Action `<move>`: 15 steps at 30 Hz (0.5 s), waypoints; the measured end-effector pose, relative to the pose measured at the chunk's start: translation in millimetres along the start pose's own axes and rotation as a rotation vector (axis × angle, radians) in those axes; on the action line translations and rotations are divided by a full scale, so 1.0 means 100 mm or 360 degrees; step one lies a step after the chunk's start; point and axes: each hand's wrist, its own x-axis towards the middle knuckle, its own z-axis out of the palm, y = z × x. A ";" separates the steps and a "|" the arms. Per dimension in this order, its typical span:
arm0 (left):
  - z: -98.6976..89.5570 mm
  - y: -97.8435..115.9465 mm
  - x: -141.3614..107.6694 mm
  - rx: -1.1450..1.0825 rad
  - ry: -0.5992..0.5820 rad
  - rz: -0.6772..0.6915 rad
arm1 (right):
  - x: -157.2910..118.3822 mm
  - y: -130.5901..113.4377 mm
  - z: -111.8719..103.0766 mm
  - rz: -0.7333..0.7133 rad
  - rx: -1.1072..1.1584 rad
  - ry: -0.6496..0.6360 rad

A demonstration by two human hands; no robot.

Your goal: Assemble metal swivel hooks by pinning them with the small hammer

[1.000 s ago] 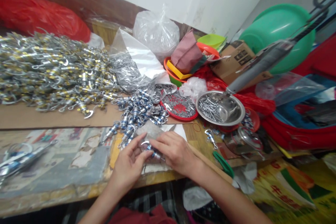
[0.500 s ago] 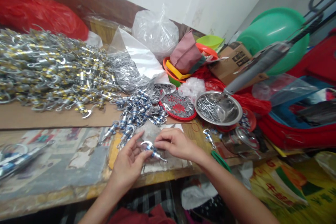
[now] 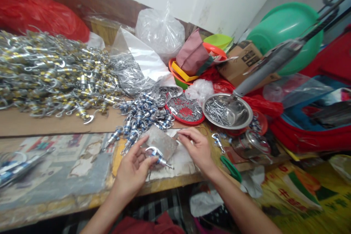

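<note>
Blue-banded hook fitting (image 3: 163, 162) sat over near edge of metal plate (image 3: 161, 140) on desk (image 3: 175, 183); left fingers (image 3: 149, 163) pinched hook end, apparently leaving shank clear. Right fingers (image 3: 189, 134) curled near plate corner; closure, hold indeterminable.

The left hand (image 3: 134, 169) hides part of 1 blue-banded hook (image 3: 162, 160); the view's left edge crops the yellow-banded pile (image 3: 55, 76).

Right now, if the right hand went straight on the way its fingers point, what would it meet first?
Probably the pile of blue-and-silver hooks, after skirting the corner of the grey block. Depth is hard to judge, so the right hand might brush that block first.
</note>
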 end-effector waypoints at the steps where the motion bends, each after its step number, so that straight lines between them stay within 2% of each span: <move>1: 0.00 0.00 0.00 0.0013 0.0006 -0.0001 | -0.06 0.09 -0.09 0.0043 -0.0170 0.0007; 2: 0.00 0.00 0.00 0.0024 0.0009 -0.0001 | -0.13 0.18 -0.17 0.0079 -0.0365 -0.0059; 4: 0.00 0.00 0.00 0.0051 0.0015 -0.0002 | -0.26 0.36 -0.28 0.0129 -0.0697 -0.0314; 6: 0.00 -0.01 0.00 0.0068 0.0021 -0.0004 | -0.36 0.49 -0.32 0.0149 -0.0846 -0.0492; 7: 0.00 -0.01 0.00 0.0072 0.0023 -0.0004 | -0.39 0.51 -0.33 0.0154 -0.0860 -0.0515; 9: 0.00 0.00 0.01 0.0075 0.0025 0.0003 | -0.39 0.48 -0.33 0.0150 -0.0818 -0.0438; 12: 0.00 0.00 0.00 0.0072 0.0019 0.0015 | -0.35 0.26 -0.40 0.0085 -0.0651 -0.0212; 15: 0.00 0.00 0.00 0.0075 0.0024 0.0019 | -0.34 -0.04 -0.46 -0.0194 -0.0463 -0.0125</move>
